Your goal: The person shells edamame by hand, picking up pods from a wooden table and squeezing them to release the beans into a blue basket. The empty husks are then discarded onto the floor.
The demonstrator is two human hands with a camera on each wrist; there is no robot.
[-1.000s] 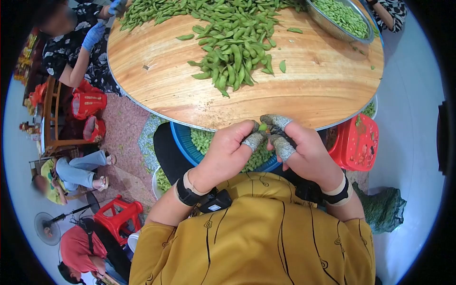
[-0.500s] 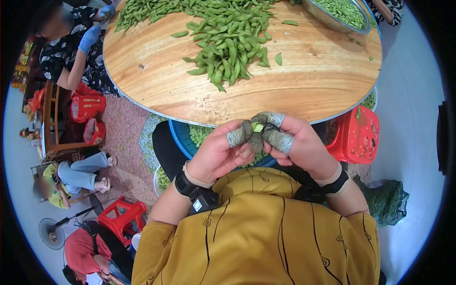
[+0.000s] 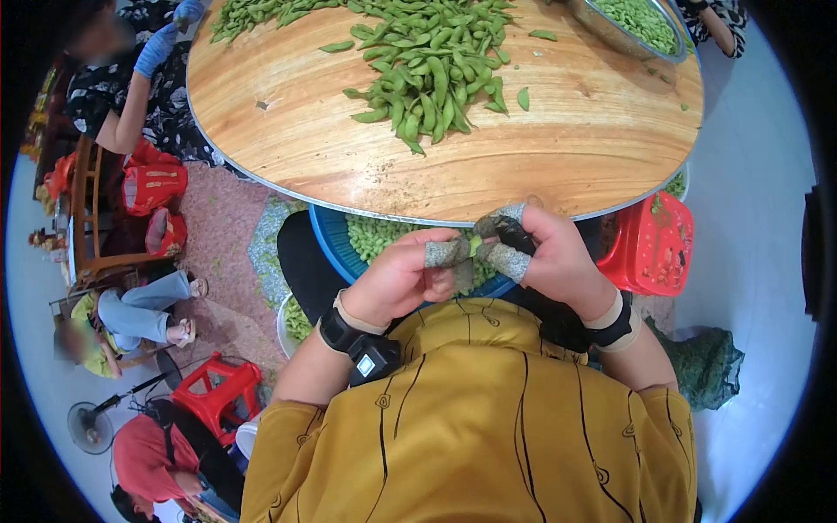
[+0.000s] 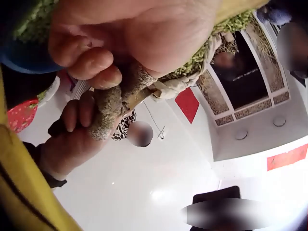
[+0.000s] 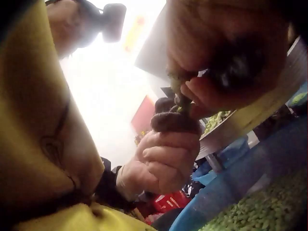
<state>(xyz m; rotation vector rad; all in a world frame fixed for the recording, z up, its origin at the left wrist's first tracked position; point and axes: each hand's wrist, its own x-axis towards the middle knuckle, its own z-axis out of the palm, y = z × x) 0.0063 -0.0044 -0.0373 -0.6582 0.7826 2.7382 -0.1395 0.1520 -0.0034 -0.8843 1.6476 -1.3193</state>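
Observation:
Between the two hands a small green pod (image 3: 475, 245) is pinched, above a blue basket (image 3: 329, 247) of shelled green beans (image 3: 370, 237). My left hand (image 3: 403, 273) holds one side of the pod with thumb and index finger, both wrapped in grey tape. From the other side my right hand (image 3: 551, 258), with taped fingers too, grips it. In the right wrist view a bit of green pod (image 5: 180, 109) shows between the fingertips. A heap of whole pods (image 3: 432, 83) lies on the round wooden table (image 3: 305, 157).
A metal bowl (image 3: 643, 48) of shelled beans stands at the table's back right. A red container (image 3: 663, 248) is right of the basket, a red stool (image 3: 218, 392) at the lower left. One person in blue gloves (image 3: 157, 50) sits across at the left; others sit farther off.
The hands have shifted slightly and turned around the pod, and the fingers have changed their hold. The view has moved a little, so the table's contents sit differently in the picture.

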